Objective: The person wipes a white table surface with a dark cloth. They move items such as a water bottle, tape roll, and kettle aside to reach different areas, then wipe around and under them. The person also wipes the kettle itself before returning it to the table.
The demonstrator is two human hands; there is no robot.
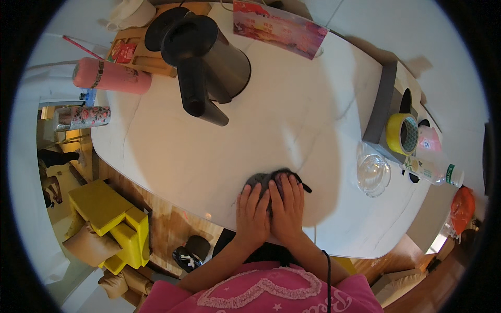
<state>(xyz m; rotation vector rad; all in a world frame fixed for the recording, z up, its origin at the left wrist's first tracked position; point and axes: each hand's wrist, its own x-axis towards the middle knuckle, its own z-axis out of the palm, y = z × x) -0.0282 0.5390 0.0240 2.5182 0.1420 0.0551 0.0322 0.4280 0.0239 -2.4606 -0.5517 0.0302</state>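
At the near edge of the white marble-patterned table (242, 146), a dark grey, soft-looking item (259, 179), perhaps folded cloth, lies under both hands. A black strap or band (304, 185) sticks out at its right. My left hand (252, 213) lies palm down on its left part, fingers slightly spread and pointing away from me. My right hand (287, 207) rests flat beside it, over the right part and close to the strap. Neither hand visibly curls around the item. Much of it is hidden beneath the fingers and palms.
An electric kettle (231, 66) stands beyond, near a pink bottle (123, 78) and floral tumbler (92, 118). Right: glass ashtray (373, 176), grey box (380, 101), yellow tape roll (395, 135), plastic bottle (424, 169). A printed sign (278, 29) stands behind. A yellow armchair (101, 203) is left.
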